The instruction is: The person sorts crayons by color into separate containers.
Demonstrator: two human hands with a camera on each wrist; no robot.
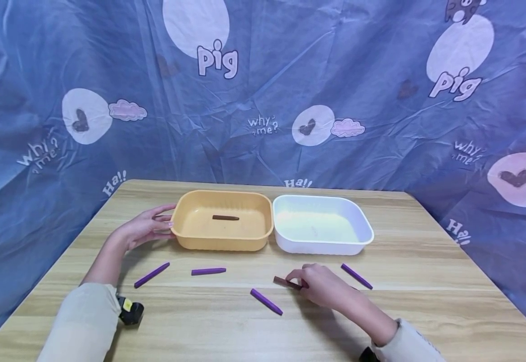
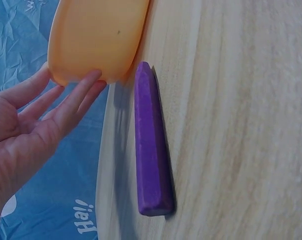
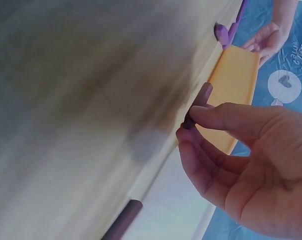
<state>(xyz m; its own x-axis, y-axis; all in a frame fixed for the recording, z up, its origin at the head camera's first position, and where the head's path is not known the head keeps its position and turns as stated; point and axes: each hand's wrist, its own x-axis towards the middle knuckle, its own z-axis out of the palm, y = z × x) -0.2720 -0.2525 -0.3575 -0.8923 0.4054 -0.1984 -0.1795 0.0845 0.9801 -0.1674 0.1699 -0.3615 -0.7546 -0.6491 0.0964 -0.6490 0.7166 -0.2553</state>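
My right hand (image 1: 322,286) pinches a brown crayon (image 3: 200,102) between thumb and fingers, just above the table in front of the white bin (image 1: 322,247). At the left end of the orange bin (image 1: 222,243), my left hand (image 1: 147,226) touches the wall with extended fingers. Another brown crayon (image 1: 225,217) lies on the floor of the orange bin. Below the left hand is a purple crayon (image 2: 151,145), seen large in the left wrist view.
More purple crayons lie on the wooden table: one before the orange bin (image 1: 208,271), one left of the right hand (image 1: 266,301) and one beyond the right wrist (image 1: 356,276). The two bins stand side by side. A blue printed cloth (image 1: 263,90) hangs behind the table.
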